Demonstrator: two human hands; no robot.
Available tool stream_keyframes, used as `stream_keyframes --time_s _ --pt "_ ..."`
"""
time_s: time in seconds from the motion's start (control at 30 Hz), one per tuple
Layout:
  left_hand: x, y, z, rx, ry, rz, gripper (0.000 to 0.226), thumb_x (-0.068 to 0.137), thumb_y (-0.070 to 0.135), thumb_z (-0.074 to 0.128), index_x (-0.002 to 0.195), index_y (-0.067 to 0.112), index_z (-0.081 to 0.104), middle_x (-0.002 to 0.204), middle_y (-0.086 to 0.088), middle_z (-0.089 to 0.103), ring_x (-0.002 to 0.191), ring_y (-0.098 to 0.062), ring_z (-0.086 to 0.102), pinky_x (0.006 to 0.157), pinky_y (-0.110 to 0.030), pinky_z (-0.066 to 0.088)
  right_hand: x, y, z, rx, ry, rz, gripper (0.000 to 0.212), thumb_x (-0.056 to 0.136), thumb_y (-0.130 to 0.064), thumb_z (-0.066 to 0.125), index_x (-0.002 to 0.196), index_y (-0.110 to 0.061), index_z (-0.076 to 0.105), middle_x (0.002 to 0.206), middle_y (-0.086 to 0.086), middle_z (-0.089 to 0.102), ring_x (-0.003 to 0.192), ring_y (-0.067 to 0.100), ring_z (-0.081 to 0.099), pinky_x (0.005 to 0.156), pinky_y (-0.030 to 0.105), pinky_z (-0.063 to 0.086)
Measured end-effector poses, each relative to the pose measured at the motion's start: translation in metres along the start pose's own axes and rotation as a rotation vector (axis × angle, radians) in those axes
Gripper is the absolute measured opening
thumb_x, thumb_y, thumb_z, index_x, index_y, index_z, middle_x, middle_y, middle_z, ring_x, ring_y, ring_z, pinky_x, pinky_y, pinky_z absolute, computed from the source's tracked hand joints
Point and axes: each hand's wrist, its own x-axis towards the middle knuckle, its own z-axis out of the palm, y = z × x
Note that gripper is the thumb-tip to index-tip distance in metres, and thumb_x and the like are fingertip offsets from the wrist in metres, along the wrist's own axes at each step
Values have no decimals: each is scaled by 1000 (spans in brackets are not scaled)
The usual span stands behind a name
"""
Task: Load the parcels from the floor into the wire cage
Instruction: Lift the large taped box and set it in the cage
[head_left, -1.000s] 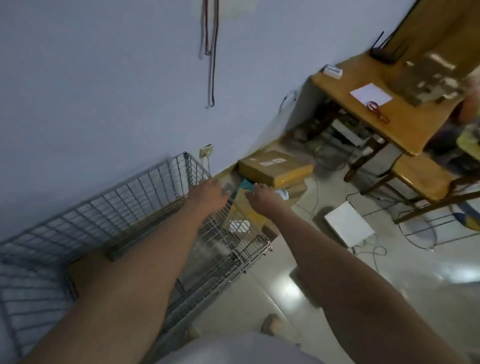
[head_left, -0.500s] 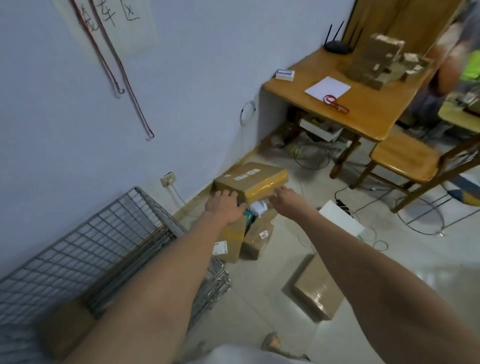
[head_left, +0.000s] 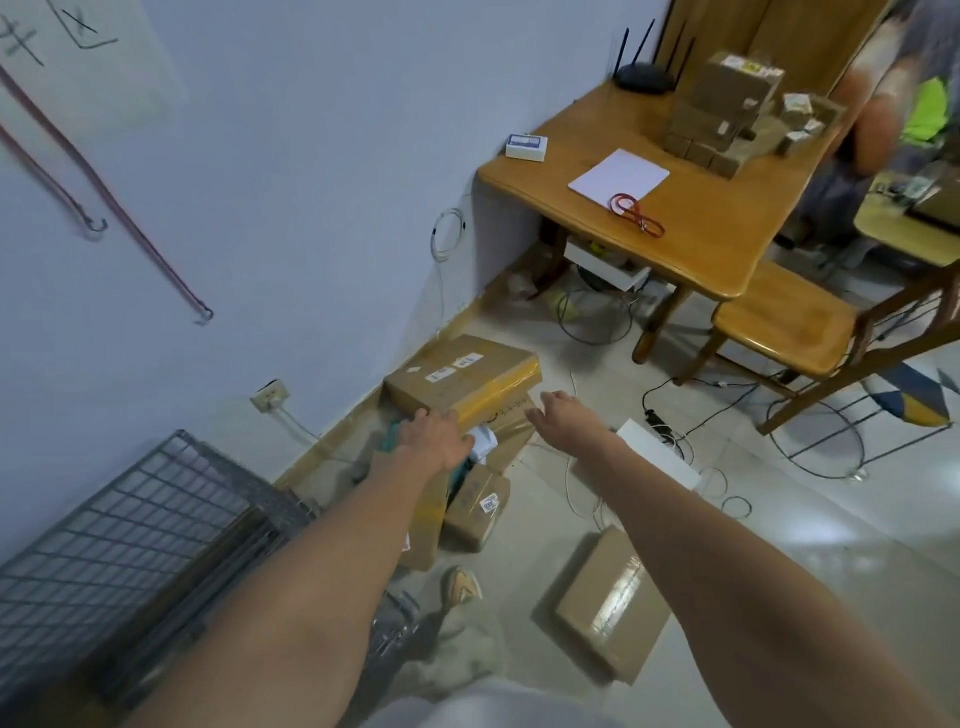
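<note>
The top box (head_left: 460, 379), a flat carton banded with yellow tape, lies on the parcel pile (head_left: 467, 499) at the foot of the wall, beyond the far end of the cage (head_left: 119, 535). The left hand (head_left: 434, 439) rests on the near left corner of the top box, fingers laid forward over its edge; whether they hook under it cannot be told. The right hand (head_left: 558, 415) hangs just beside the near right end of the top box, fingers loosely spread, apparently not yet touching it. Judged step: taking hold of the top box for a two-handed lift. Risks: with only one hand bearing on a corner, the top box may tip or slide off the pile toward the floor; seat both hands at opposite ends before lifting. The smaller parcels under the top box lean loosely and may shift or topple once its weight comes off. Cables (head_left: 675, 441) trail across the floor to the right of the top box and could catch a foot during the turn toward the cage. Another box (head_left: 608, 608) lies on the floor nearer the person than the top box, and is a further trip hazard.
</note>
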Motion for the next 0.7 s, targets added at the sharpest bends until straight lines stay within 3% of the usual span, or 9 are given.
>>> stream_keyframes --time_s 0.13,0.27,0.43,0.57,0.7 --pt "46 3 -28 -63 -26 11 56 101 54 37 144 19 46 144 -11 51 131 -30 46 102 -48 41 67 23 -15 -57 -90 39 76 94 -59 12 130 -6 52 127 19 53 123 38 51 98 49 44" --pt "103 -8 -43 -110 -47 -1 61 99 57 34 145 20 47 139 -11 56 123 -30 51 96 -45 43 106 18 -54 -77 -99 89 40 105 -25 24 123 -6 53 123 20 54 118 38 51 95 46 44" --pt "159 -11 -48 -198 -142 -63 54 102 54 33 142 22 49 142 -10 55 129 -31 49 100 -47 42 160 20 -79 -277 -122 -9 53 105 -44 27 140 -10 45 139 13 50 127 32 49 101 49 44" --pt "207 -18 -34 -294 -165 -101 50 102 55 35 139 25 48 142 -7 54 131 -29 47 102 -46 44 233 28 -81 -333 -239 -31 54 105 -45 26 143 -11 44 144 12 48 130 31 47 104 50 43" --pt "267 -30 -12 -360 -132 -237 51 103 48 43 141 15 51 144 -7 52 136 -29 45 108 -43 39 341 31 -56 -273 -289 -29 51 106 -40 26 145 -12 45 145 15 49 131 36 48 107 48 42"
